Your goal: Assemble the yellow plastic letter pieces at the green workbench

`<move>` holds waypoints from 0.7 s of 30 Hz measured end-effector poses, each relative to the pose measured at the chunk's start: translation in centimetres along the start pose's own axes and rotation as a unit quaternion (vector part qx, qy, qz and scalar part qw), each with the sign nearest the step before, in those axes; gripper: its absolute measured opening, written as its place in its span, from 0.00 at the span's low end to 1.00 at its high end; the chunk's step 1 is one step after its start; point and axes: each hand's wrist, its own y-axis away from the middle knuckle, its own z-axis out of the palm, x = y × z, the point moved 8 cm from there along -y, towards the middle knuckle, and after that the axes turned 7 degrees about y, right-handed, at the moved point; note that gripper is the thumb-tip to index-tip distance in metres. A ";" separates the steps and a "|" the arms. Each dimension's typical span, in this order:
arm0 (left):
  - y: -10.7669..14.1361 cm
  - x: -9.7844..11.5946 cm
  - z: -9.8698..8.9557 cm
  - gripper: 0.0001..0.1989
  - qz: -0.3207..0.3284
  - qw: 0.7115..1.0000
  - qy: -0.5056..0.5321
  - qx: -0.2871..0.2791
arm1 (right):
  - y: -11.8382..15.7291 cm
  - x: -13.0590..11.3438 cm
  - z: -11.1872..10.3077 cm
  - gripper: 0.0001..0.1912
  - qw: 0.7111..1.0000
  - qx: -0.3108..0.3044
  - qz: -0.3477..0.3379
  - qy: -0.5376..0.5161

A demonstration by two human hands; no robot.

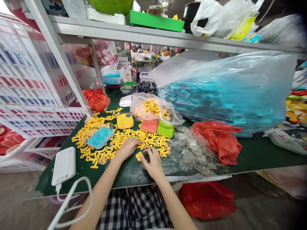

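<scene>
My left hand point(130, 147) lies over the near edge of a spread of small yellow plastic pieces point(117, 140), its fingers stretched out and touching them. Just right of it, my right hand point(153, 163) is low over the table, thumb and fingers curved and apart. A small yellow piece point(138, 156) is at its thumb tip, not visibly gripped. Several boxes of tiny beads rest among the pieces: a blue one point(100, 137), a yellow one point(125, 120), a red one point(149, 126) and a green one point(165, 129).
Clear flat plastic pieces point(192, 150) and a red bag point(219, 140) lie to the right. Behind are a bag of yellow pieces point(153, 108) and a large bag of blue items point(223, 95). A white power bank point(63, 166) with a cable sits left. A shelf beam point(144, 36) crosses above.
</scene>
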 end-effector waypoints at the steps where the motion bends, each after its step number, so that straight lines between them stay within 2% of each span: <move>1: -0.7 0.1 0.2 0.17 0.017 0.999 -0.014 -0.026 | 0.7 0.4 0.8 0.16 0.999 -0.021 0.012 0.037; 3: -1.5 0.2 0.2 0.16 0.032 0.998 -0.023 -0.053 | 1.6 0.8 2.0 0.27 0.994 -0.057 0.011 0.093; 5: -1.8 0.2 -0.1 0.13 0.033 0.997 -0.028 -0.058 | 1.9 0.6 2.6 0.31 0.989 -0.089 -0.013 0.117; 8: -1.0 0.0 -1.0 0.10 0.022 0.999 -0.019 -0.042 | 1.6 0.3 2.3 0.29 0.984 -0.131 -0.047 0.107; 12: 2.1 0.0 -2.0 0.11 -0.033 0.995 0.087 0.038 | 1.3 0.5 1.8 0.20 0.979 -0.173 -0.080 0.071; 14: 4.2 0.5 -1.0 0.11 -0.057 0.989 0.133 0.042 | 1.2 0.6 2.0 0.16 0.981 -0.165 -0.080 0.061; 17: 6.7 1.6 0.9 0.10 -0.073 0.985 0.158 0.020 | 1.3 0.8 2.4 0.16 0.988 -0.126 -0.059 0.063; 21: 8.4 1.9 1.5 0.12 -0.077 0.983 0.164 0.020 | 2.0 0.7 2.6 0.18 0.990 -0.108 -0.055 0.067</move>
